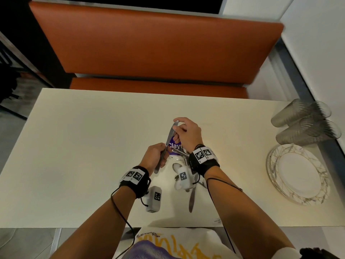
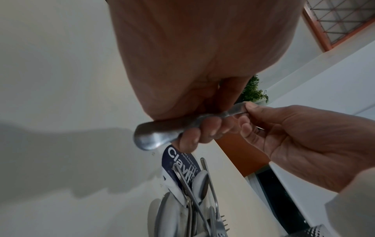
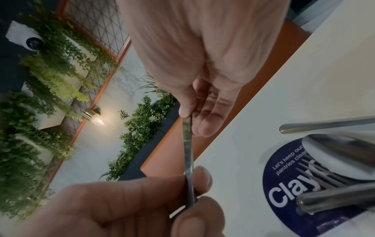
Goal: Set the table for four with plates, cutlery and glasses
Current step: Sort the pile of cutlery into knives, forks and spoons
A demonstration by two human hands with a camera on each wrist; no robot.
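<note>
Over the middle of the cream table [image 1: 84,146], both hands hold one steel table knife [image 1: 169,139]. My left hand [image 1: 158,155] grips its handle [image 2: 158,134] with curled fingers. My right hand [image 1: 178,128] pinches the blade near its tip [image 3: 187,141] between thumb and fingers. Just under the hands lies a pile of spoons, forks and knives [image 1: 182,156] on a blue round card [image 3: 284,192]. A stack of white plates with gold lines [image 1: 298,174] sits at the table's right edge. Beyond it, clear ribbed glasses [image 1: 306,120] lie on their sides.
An orange bench seat [image 1: 149,43] runs along the far side of the table. One more knife [image 1: 192,199] lies toward the near edge, partly under my right wrist. A white wall [image 1: 317,43] rises to the right of the table. Plants [image 3: 50,80] hang on another wall.
</note>
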